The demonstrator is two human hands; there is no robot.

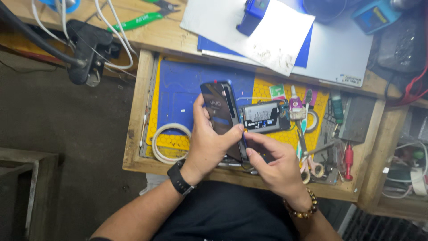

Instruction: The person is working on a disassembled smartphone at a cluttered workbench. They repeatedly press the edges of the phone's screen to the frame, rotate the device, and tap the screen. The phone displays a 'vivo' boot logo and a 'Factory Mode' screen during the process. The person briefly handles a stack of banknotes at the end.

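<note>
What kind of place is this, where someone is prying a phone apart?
Most likely a phone repair bench: an opened phone in the left hand and right hand, a blue work mat, and scissors among small tools.

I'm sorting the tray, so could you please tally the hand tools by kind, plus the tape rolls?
Scissors: 1
Red-handled screwdriver: 1
Green-handled pliers: 1
White tape roll: 1
Total: 4
Both hands, left hand and right hand, hold the opened phone.

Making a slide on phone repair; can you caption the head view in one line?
Left hand and right hand pry the back cover off an opened phone above a tool tray.
</note>
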